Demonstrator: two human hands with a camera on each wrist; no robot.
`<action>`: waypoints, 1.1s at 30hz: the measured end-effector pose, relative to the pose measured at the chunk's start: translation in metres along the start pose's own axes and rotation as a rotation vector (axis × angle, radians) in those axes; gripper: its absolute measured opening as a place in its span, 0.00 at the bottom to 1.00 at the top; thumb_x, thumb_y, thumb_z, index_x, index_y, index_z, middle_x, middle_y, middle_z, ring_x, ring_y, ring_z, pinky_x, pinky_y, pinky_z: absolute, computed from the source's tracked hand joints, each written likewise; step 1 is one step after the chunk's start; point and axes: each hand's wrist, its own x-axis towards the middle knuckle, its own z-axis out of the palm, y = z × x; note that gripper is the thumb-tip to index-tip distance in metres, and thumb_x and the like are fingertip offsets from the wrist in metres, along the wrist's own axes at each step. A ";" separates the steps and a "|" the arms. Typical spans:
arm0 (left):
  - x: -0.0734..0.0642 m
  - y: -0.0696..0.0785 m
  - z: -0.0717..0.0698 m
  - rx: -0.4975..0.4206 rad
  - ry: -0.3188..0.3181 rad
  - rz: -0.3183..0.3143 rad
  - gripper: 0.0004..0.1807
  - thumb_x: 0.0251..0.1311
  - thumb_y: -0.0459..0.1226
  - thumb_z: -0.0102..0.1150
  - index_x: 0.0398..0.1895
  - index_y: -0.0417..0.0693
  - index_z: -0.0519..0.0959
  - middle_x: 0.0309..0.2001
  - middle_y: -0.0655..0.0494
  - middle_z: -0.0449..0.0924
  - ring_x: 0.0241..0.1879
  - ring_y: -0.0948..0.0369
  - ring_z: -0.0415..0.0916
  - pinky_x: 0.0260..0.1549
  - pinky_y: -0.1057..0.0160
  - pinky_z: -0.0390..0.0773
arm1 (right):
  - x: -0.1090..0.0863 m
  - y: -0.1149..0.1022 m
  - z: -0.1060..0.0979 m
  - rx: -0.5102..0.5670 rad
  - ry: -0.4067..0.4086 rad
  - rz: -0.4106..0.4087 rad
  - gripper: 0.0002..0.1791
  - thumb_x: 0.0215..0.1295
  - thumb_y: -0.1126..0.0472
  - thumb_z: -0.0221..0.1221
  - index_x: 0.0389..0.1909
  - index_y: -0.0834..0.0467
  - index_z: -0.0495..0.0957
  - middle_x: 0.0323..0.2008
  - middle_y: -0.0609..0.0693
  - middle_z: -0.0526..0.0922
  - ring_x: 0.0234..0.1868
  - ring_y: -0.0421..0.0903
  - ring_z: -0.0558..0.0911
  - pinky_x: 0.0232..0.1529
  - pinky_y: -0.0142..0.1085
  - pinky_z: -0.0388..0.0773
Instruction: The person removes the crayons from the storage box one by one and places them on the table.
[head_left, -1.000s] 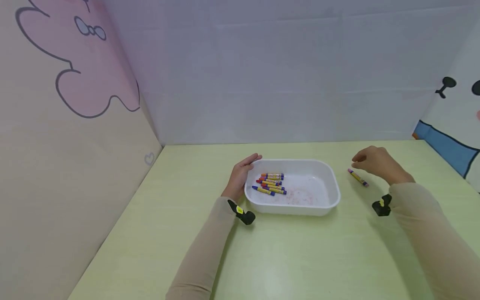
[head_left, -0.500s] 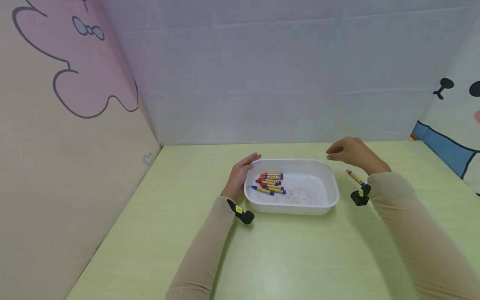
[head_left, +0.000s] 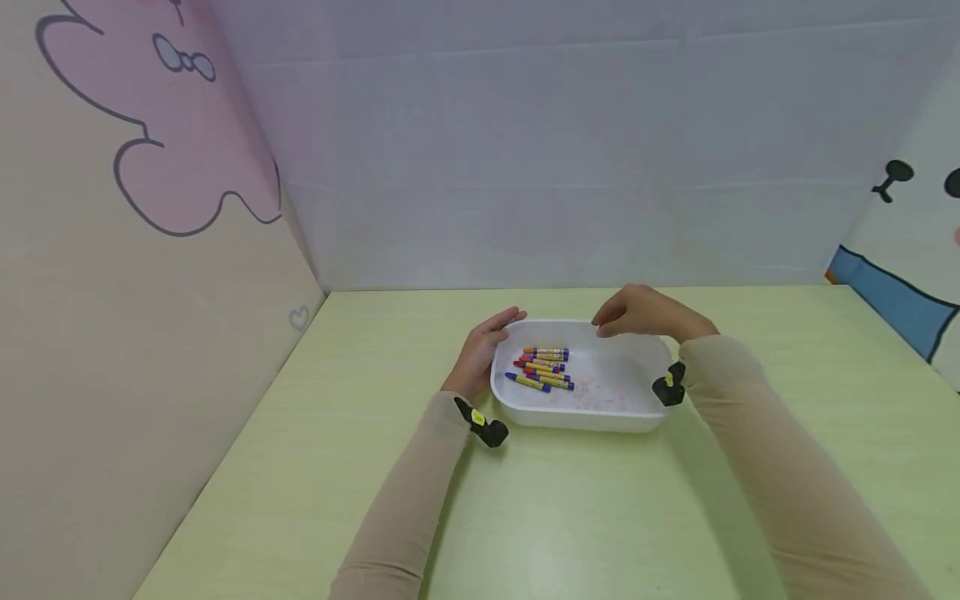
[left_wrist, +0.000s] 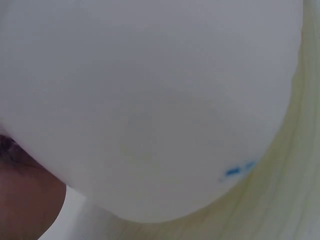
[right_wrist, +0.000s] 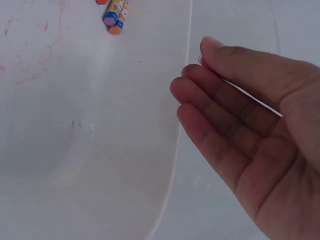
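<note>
A white plastic tray (head_left: 585,419) stands on the table, with several yellow-wrapped crayons (head_left: 546,367) lying at its left side. My left hand (head_left: 474,358) holds the tray's left end, thumb at the rim and fingers along the far corner. Close up in the left wrist view, the tray's pale wall (left_wrist: 150,110) hides most of that hand. Above the tray's far right rim hovers my right hand (head_left: 648,312). In the right wrist view, its fingers (right_wrist: 215,115) are loosely bent, thumb near the index finger, and no object shows in the palm.
The pale green table (head_left: 300,467) runs back to a whitish curtain-like backdrop (head_left: 525,167). Printed panels stand at left (head_left: 135,333) and right. Reddish marks stain the tray floor. My right sleeve (head_left: 750,408) covers the spot where a loose crayon lay.
My right hand has moved left, from beside the loose pink-tipped crayon to over the tray's far right rim. That crayon is now behind the sleeve. The left hand and tray stay put.
</note>
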 end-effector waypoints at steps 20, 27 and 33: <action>0.001 -0.001 -0.006 0.044 -0.038 0.010 0.23 0.72 0.33 0.37 0.66 0.53 0.70 0.67 0.56 0.70 0.70 0.55 0.61 0.70 0.55 0.61 | 0.050 -0.038 0.043 0.015 -0.324 -0.012 0.12 0.57 0.64 0.64 0.43 0.58 0.85 0.42 0.49 0.86 0.41 0.42 0.82 0.48 0.38 0.81; 0.001 0.000 -0.003 0.026 -0.021 0.045 0.23 0.71 0.31 0.36 0.66 0.51 0.71 0.66 0.54 0.71 0.71 0.54 0.60 0.70 0.55 0.60 | 0.057 -0.053 0.052 -0.010 -0.354 -0.045 0.12 0.58 0.64 0.63 0.44 0.58 0.85 0.41 0.49 0.86 0.38 0.41 0.82 0.45 0.35 0.82; 0.001 0.001 0.001 0.079 0.003 0.026 0.23 0.72 0.33 0.36 0.66 0.52 0.70 0.65 0.57 0.73 0.70 0.61 0.60 0.70 0.59 0.60 | 0.059 -0.056 0.059 -0.035 -0.364 -0.006 0.08 0.59 0.62 0.65 0.39 0.56 0.85 0.37 0.47 0.84 0.34 0.40 0.79 0.41 0.32 0.79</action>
